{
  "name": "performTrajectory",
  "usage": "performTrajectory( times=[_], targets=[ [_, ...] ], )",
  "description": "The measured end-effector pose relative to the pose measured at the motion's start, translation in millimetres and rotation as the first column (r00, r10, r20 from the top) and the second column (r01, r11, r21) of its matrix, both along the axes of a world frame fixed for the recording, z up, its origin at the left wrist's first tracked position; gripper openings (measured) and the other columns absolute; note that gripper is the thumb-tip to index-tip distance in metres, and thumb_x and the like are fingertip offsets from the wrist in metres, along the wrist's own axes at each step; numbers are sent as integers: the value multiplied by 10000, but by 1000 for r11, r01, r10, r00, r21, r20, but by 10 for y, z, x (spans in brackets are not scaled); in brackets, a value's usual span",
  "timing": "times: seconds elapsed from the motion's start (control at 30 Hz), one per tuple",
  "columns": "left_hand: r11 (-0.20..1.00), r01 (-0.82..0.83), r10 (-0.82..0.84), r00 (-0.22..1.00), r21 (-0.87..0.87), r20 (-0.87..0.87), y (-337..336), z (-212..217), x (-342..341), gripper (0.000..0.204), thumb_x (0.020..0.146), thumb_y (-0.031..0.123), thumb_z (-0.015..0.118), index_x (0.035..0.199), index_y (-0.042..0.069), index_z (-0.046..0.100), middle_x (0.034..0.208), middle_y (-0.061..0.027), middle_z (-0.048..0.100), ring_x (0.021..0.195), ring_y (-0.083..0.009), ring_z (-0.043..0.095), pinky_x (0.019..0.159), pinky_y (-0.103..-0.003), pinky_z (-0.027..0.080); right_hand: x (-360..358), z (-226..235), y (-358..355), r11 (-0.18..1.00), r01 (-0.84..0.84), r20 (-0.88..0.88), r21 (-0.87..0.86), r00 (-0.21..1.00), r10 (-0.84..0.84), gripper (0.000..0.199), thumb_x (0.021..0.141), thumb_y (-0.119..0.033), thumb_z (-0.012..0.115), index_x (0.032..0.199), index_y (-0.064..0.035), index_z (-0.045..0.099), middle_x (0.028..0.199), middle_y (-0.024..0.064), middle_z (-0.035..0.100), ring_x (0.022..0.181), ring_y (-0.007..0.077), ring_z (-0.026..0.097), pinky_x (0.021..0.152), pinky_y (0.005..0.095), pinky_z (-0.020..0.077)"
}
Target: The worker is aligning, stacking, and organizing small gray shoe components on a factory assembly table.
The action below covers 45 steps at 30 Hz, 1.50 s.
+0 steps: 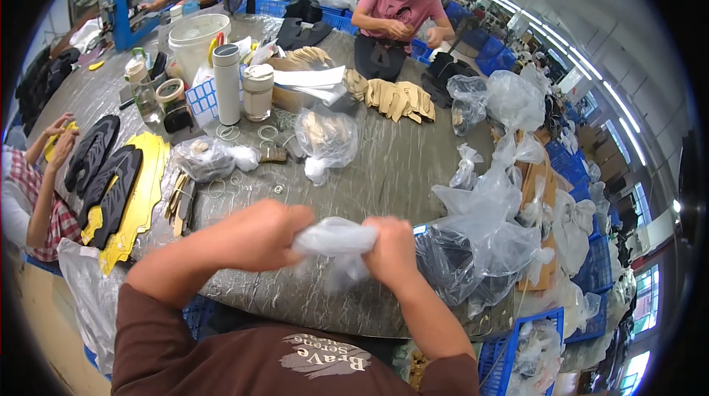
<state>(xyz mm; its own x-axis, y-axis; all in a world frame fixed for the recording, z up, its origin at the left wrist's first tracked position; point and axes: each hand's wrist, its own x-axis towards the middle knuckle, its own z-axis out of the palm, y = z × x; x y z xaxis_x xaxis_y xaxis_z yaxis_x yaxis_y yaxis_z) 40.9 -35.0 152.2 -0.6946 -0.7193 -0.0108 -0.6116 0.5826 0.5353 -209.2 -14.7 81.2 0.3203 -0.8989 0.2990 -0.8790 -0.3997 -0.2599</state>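
Between my two hands, above the near edge of the table, a clear plastic bag (336, 236) is stretched out sideways and bunched, with its lower part hanging down blurred. My left hand (275, 235) is closed round its left end. Its right end is gripped by my right hand (391, 247), also closed. What the bag contains, if anything, I cannot make out. Just beyond my hands lie a few pale rubber bands (216, 188) and a knotted clear bag of tan pieces (325, 138). Another filled clear bag (207, 157) rests to its left.
Filled plastic bags (484, 211) crowd the table's right side, above blue crates (521, 352). A white tumbler (227, 84), a cup and a bucket (199, 38) stand at the back left. Tan pieces (399, 99) lie farther back. Co-workers sit left and across; black-and-yellow sole-shaped pieces (111, 189) lie left.
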Motion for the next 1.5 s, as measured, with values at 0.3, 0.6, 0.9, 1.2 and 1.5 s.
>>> performTrajectory(
  times=[0.3, 0.6, 0.9, 1.2, 1.5],
  targets=[
    [992, -16, -51, 848, -122, -527, -224, -2344, -529, 285, 775, 98, 642, 1049, 36, 597, 883, -94, 639, 844, -183, 608, 767, -340, 481, 673, 480, 85, 801, -592, 996, 82, 74, -47, 269, 930, -260, 565, 805, -22, 573, 951, 56, 570, 782, 118, 518, 736, 260, 411],
    [430, 650, 506, 402, 627, -763, -260, -683, -299, 942, 722, 179, 781, 1435, 41, 181, 1226, -188, 505, 978, -241, 617, 646, -328, 547, 450, 34, -25, 979, -197, 970, 61, 244, -11, 317, 765, 25, 644, 1069, -45, 592, 1120, 101, 593, 1012, 218, 602, 832, 319, 520],
    [983, -149, 175, 553, 110, -815, -89, -975, -649, 923, 696, 27, 742, 1448, 55, 207, 1023, -101, 587, 790, -165, 597, 688, -301, 500, 635, -283, -133, 966, -159, 921, 206, -303, -246, 181, 816, 50, 596, 987, -6, 573, 911, 96, 634, 794, 183, 624, 687, 296, 520],
    [950, -62, 276, 619, 305, -735, -58, -1045, -407, 726, 714, -50, 611, 1387, 116, 395, 887, -86, 578, 722, -164, 591, 644, -284, 496, 399, -399, 215, 782, -611, 937, 123, -189, -294, 316, 773, -26, 588, 1031, -69, 410, 988, 105, 570, 893, 178, 579, 780, 304, 474],
    [962, -224, 76, 771, -158, -632, -52, -1265, -441, 175, 804, 123, 649, 963, 63, 607, 804, -64, 583, 696, -230, 570, 639, -358, 472, 461, -516, 201, 935, -248, 850, 253, 518, -92, 319, 805, 9, 549, 1121, -14, 516, 1020, 92, 569, 941, 225, 557, 824, 366, 452]
  ],
)
